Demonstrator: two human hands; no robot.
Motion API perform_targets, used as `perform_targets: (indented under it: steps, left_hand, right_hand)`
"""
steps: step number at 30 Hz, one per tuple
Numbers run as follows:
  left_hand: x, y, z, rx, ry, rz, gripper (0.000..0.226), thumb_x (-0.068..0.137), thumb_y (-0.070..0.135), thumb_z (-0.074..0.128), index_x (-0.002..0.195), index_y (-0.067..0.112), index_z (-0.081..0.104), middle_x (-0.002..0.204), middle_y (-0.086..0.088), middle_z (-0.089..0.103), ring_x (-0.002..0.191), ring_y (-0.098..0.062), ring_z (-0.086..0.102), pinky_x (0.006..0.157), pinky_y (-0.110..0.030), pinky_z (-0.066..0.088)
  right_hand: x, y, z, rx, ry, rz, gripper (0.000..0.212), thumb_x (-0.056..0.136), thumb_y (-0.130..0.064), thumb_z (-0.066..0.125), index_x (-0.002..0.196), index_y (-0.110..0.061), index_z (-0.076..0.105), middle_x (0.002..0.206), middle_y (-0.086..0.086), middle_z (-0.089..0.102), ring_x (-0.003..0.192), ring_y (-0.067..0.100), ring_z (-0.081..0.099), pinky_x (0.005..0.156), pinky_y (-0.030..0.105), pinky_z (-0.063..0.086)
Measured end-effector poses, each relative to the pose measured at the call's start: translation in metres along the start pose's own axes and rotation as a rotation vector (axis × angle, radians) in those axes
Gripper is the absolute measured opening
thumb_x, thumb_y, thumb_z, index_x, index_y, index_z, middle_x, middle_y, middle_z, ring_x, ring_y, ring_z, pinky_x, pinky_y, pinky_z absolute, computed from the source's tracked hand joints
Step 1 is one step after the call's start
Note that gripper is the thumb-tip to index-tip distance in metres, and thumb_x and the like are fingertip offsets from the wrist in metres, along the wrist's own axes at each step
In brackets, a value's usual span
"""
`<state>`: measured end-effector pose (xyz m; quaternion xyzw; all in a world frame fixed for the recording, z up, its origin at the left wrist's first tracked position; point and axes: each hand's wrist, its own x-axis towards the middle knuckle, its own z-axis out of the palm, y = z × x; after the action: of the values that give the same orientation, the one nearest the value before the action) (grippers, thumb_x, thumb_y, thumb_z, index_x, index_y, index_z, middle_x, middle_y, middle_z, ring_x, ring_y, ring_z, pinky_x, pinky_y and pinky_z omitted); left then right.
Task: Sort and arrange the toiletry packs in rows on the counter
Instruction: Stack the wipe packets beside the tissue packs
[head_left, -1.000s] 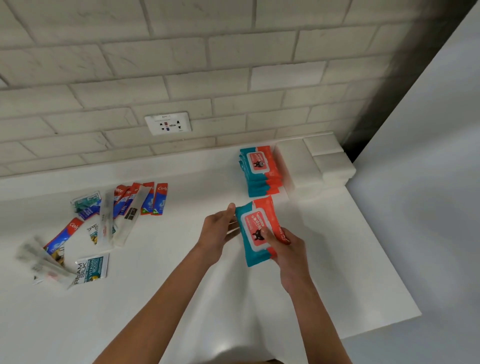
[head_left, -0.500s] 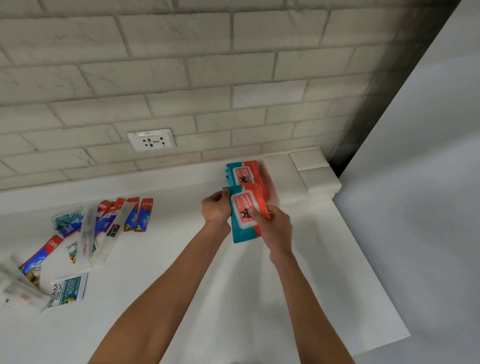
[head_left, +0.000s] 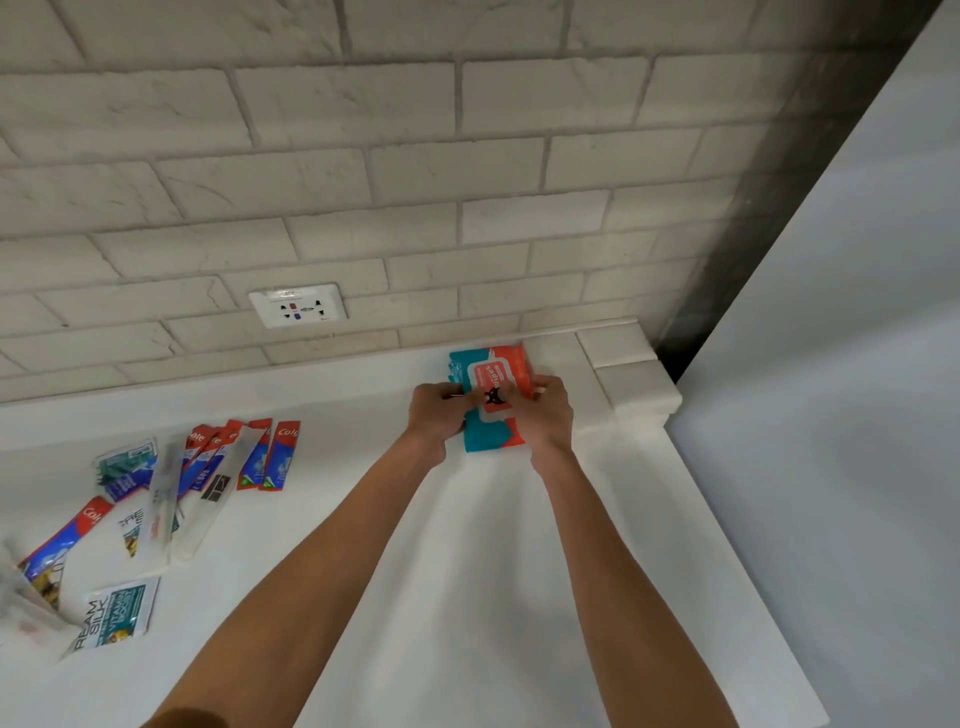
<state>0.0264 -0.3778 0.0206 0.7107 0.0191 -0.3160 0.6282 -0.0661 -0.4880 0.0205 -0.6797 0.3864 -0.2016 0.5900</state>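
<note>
Clamping one teal-and-orange wipes pack between left hand and right hand, both curled round its edges, atop the stack at the counter's back, well apart from at least five toothpaste sachets.

a sachet read "ream silk" and "vitamin boost"; a toothpaste sachet showed "colg"; the wipes pack read "wipes".

I've only got one cam on my end: head-worn, wide-angle, looking forward and down from above the counter. It faces the tiled wall behind the counter and sits pretty near, with the counter's right edge in shot.
</note>
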Motion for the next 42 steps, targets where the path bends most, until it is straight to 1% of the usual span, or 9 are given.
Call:
perform_targets:
  steps: [6, 10, 13, 16, 21, 26, 30, 36, 42]
  left_hand:
    - [0.033, 0.016, 0.007, 0.082, 0.078, -0.011, 0.009, 0.093, 0.012, 0.076, 0.094, 0.012, 0.067, 0.106, -0.009, 0.074, 0.096, -0.026, 0.075, 0.088, -0.043, 0.064]
    - [0.051, 0.021, 0.007, 0.155, 0.142, 0.004, 0.019, 0.093, 0.007, 0.074, 0.079, 0.015, 0.064, 0.102, -0.012, 0.074, 0.093, -0.028, 0.075, 0.084, -0.043, 0.065]
    - [0.058, 0.021, 0.008, 0.214, 0.195, 0.009, 0.024, 0.092, 0.009, 0.076, 0.073, 0.017, 0.063, 0.094, -0.01, 0.073, 0.089, -0.026, 0.075, 0.079, -0.038, 0.065]
    - [0.062, 0.017, 0.009, 0.238, 0.225, 0.015, 0.021, 0.092, 0.014, 0.077, 0.075, 0.016, 0.064, 0.092, -0.007, 0.072, 0.087, -0.023, 0.074, 0.069, -0.03, 0.062]
    - [0.067, 0.015, 0.01, 0.267, 0.238, 0.049, 0.019, 0.092, 0.016, 0.078, 0.076, 0.013, 0.067, 0.083, -0.003, 0.07, 0.086, -0.023, 0.075, 0.074, -0.036, 0.064]
    - [0.066, 0.014, 0.012, 0.283, 0.269, 0.091, 0.02, 0.089, 0.018, 0.082, 0.076, 0.015, 0.067, 0.086, -0.002, 0.07, 0.077, -0.015, 0.071, 0.056, -0.024, 0.056]
    - [0.068, 0.009, 0.012, 0.303, 0.322, 0.099, 0.012, 0.088, 0.02, 0.083, 0.089, 0.017, 0.071, 0.103, -0.005, 0.071, 0.082, -0.018, 0.072, 0.059, -0.023, 0.058]
    - [0.065, 0.003, 0.009, 0.36, 0.353, 0.15, 0.021, 0.093, 0.011, 0.075, 0.075, 0.019, 0.067, 0.094, -0.007, 0.072, 0.077, -0.02, 0.071, 0.062, -0.028, 0.062]
    - [0.064, 0.001, 0.004, 0.495, 0.342, 0.201, 0.01, 0.095, 0.009, 0.068, 0.089, 0.012, 0.075, 0.101, -0.007, 0.07, 0.077, -0.017, 0.066, 0.059, -0.024, 0.057]
  right_hand:
    - [0.039, 0.002, 0.016, -0.278, 0.037, -0.111, 0.031, 0.099, -0.044, 0.071, 0.113, -0.017, 0.063, 0.11, -0.001, 0.072, 0.098, 0.018, 0.071, 0.08, 0.023, 0.057]
    - [0.062, 0.007, 0.024, -0.391, 0.03, -0.152, 0.03, 0.1, -0.041, 0.07, 0.114, -0.014, 0.069, 0.109, 0.001, 0.073, 0.097, 0.017, 0.071, 0.064, 0.01, 0.04]
    - [0.067, 0.008, 0.027, -0.415, 0.027, -0.16, 0.029, 0.101, -0.034, 0.069, 0.121, -0.013, 0.066, 0.114, 0.002, 0.071, 0.099, 0.017, 0.069, 0.068, 0.011, 0.046]
    - [0.068, 0.014, 0.03, -0.41, 0.021, -0.182, 0.03, 0.102, -0.033, 0.067, 0.126, -0.015, 0.064, 0.118, 0.002, 0.071, 0.104, 0.019, 0.071, 0.084, 0.026, 0.057]
    - [0.069, 0.018, 0.031, -0.407, 0.057, -0.213, 0.027, 0.106, -0.038, 0.062, 0.124, -0.018, 0.062, 0.115, -0.001, 0.07, 0.098, 0.014, 0.069, 0.07, 0.009, 0.044]
    - [0.068, 0.022, 0.031, -0.463, 0.064, -0.254, 0.028, 0.107, -0.04, 0.058, 0.126, -0.02, 0.057, 0.116, -0.003, 0.068, 0.101, 0.016, 0.069, 0.083, 0.024, 0.056]
    - [0.06, 0.022, 0.033, -0.562, 0.069, -0.346, 0.028, 0.108, -0.043, 0.05, 0.132, -0.029, 0.047, 0.124, -0.004, 0.062, 0.102, 0.015, 0.066, 0.09, 0.035, 0.062]
    - [0.047, 0.024, 0.038, -0.801, -0.04, -0.544, 0.039, 0.109, -0.031, 0.054, 0.145, -0.02, 0.043, 0.156, 0.004, 0.047, 0.141, 0.028, 0.052, 0.112, 0.041, 0.049]
    - [0.05, 0.032, 0.046, -0.861, -0.024, -0.565, 0.048, 0.105, -0.035, 0.06, 0.145, -0.024, 0.035, 0.149, -0.002, 0.05, 0.126, 0.023, 0.063, 0.105, 0.037, 0.054]
